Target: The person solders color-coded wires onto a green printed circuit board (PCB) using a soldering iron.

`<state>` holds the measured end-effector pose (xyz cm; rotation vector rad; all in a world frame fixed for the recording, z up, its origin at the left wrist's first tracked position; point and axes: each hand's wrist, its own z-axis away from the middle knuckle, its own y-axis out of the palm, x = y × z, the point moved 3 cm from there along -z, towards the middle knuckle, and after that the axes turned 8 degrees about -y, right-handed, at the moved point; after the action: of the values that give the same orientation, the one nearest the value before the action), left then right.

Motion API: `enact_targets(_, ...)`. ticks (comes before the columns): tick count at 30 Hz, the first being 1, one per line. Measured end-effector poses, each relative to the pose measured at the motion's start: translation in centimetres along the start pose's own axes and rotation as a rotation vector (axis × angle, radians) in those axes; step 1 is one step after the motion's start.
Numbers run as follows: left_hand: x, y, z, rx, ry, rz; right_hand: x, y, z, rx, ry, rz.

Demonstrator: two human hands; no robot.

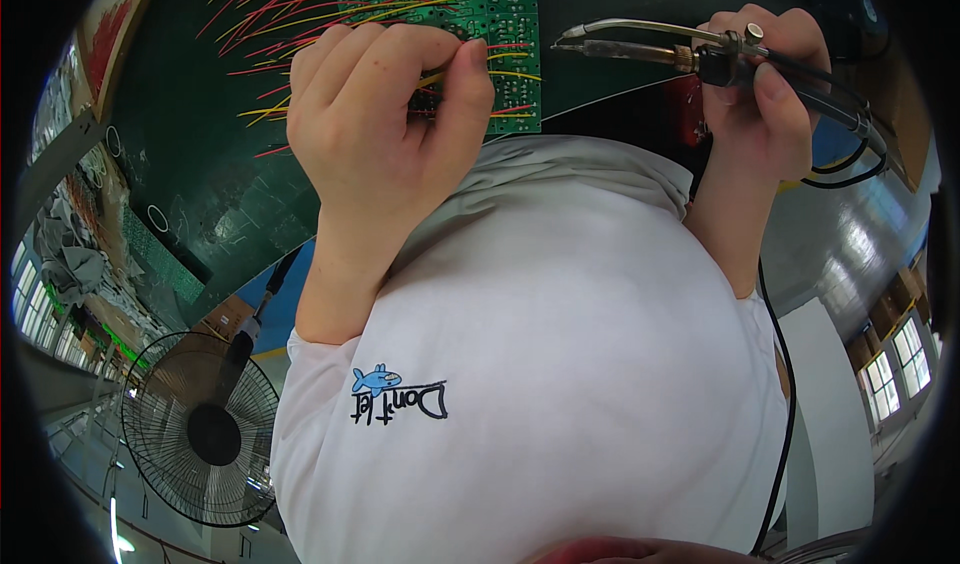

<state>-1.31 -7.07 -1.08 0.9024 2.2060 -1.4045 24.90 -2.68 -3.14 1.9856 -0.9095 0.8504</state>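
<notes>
A green circuit board lies at the top middle, with many red and yellow wires running leftward from it. Over the board's near left part, my left hand is closed, thumb and forefinger pinched on a thin wire; the pinch hides which colour it is. To the right, my right hand grips a soldering iron with a curved metal feed tube fixed above it. The iron's tip points left toward the board's right edge and stays apart from it.
A dark green work surface carries the board. Black cable loops from the iron beside my right wrist. A strip of green board lies at the surface's left edge. A black fan stands at the lower left.
</notes>
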Motion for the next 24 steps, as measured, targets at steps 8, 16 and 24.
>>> enact_targets(8, -1.9, -2.5, -1.4, 0.222, -0.131, -0.07, 0.0, -0.8, 0.3, -0.081, 0.04, -0.046)
enact_targets(16, -1.6, -7.2, -4.8, -0.248, -0.289, -0.128, 0.3, -1.0, 0.1, -0.132, 0.041, -0.099)
enact_targets(24, -0.1, -0.9, -4.1, 0.126, -0.082, -0.164, 0.4, -0.9, -1.6, -0.06, 0.005, -0.034)
